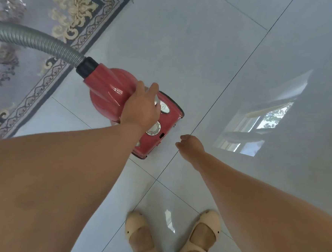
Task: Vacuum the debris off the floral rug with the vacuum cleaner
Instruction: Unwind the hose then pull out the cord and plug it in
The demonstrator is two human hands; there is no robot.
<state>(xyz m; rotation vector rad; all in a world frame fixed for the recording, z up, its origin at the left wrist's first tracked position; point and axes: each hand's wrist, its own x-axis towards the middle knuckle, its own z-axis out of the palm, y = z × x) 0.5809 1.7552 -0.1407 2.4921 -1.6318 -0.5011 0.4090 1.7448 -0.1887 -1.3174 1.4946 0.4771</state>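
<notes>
A red canister vacuum cleaner [112,94] stands on the tiled floor just off the corner of the floral rug [28,61]. Its grey ribbed hose [35,38] runs from the black collar out over the rug to the left edge of view. My left hand [143,106] reaches down onto the top of the vacuum's body, fingers curled around its handle near the silver buttons. My right hand [189,147] hangs just right of the vacuum's rear, fingers loosely curled, holding nothing. No debris is plainly visible on the rug.
Glossy pale floor tiles [242,91] with dark grout lines spread to the right, reflecting a window. My two feet in cream shoes [173,238] stand at the bottom centre, behind the vacuum.
</notes>
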